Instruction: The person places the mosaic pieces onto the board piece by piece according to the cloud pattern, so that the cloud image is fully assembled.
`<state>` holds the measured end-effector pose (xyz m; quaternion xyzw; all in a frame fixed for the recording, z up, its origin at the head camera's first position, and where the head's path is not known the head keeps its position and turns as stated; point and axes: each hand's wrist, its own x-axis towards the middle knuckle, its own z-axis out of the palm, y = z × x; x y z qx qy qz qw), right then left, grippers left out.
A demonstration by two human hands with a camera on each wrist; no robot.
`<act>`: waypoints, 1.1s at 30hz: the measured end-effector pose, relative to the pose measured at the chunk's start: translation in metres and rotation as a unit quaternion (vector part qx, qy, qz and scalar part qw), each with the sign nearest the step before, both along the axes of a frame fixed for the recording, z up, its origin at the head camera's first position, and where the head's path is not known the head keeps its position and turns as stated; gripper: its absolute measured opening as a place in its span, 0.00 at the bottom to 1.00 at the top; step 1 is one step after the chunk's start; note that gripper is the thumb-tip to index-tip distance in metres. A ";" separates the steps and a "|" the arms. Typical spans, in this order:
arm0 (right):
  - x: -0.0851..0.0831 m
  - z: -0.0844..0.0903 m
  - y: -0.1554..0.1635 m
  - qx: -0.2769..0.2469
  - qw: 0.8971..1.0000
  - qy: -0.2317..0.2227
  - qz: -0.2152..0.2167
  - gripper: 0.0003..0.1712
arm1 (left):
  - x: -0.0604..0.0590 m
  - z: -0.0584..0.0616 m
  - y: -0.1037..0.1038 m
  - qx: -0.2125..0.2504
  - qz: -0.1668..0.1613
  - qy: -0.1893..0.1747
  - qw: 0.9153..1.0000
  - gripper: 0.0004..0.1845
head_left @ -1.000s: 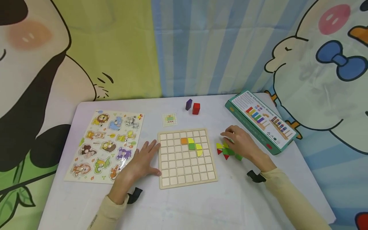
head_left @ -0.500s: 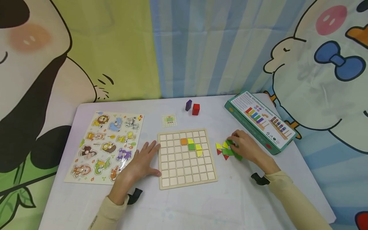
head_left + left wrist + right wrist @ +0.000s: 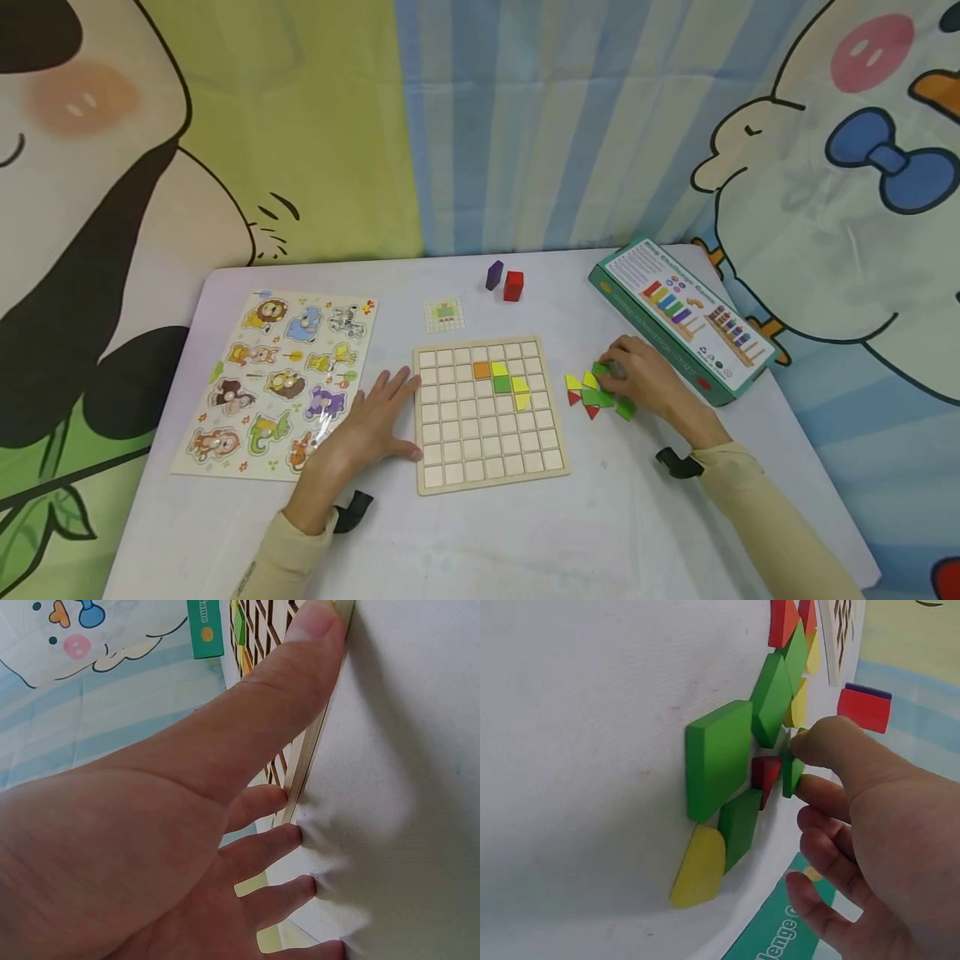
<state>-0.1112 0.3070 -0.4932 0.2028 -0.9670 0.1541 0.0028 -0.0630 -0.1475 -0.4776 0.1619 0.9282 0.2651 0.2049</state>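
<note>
My left hand (image 3: 367,425) lies with fingers spread at the left edge of a wooden grid board (image 3: 491,483); in the left wrist view its thumb (image 3: 319,630) touches the board's rim. On the board sit an orange square (image 3: 481,371), a green square (image 3: 502,384) and several yellow pieces (image 3: 521,402). Right of the board, my right hand (image 3: 645,379) reaches into a pile of small blocks. Its thumb and forefinger pinch a green block (image 3: 791,772), partly hidden by the fingers. Around it lie green blocks (image 3: 724,757), red triangles (image 3: 765,776) and yellow pieces (image 3: 700,866).
A small pattern card (image 3: 445,315) lies behind the board, with a purple block (image 3: 494,275) and a red block (image 3: 513,286) standing nearby. An animal puzzle board (image 3: 277,383) is at the left. A green game box (image 3: 682,317) lies behind the right hand.
My right hand has shifted slightly right and down over the pile, and its thumb and forefinger have come to a green block. The left hand and the board stay put.
</note>
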 end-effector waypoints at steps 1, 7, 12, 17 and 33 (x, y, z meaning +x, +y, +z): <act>-0.001 0.000 -0.001 -0.001 1.000 0.013 0.007 0.16 | 0.000 0.000 0.000 0.001 0.000 0.000 1.000 0.61; 0.001 0.010 -0.026 -0.038 0.995 0.074 0.063 0.15 | 0.000 0.000 -0.001 -0.003 -0.001 0.001 1.000 0.61; 0.009 0.016 -0.067 -0.057 0.988 0.075 0.120 0.15 | -0.001 -0.001 -0.002 -0.004 -0.002 0.001 1.000 0.62; 0.014 0.011 -0.104 -0.052 0.979 0.087 0.176 0.17 | -0.001 -0.002 -0.001 -0.004 0.000 0.000 1.000 0.62; 0.021 -0.001 -0.133 -0.008 0.976 0.064 0.207 0.14 | -0.001 0.000 0.000 -0.009 0.000 0.000 1.000 0.62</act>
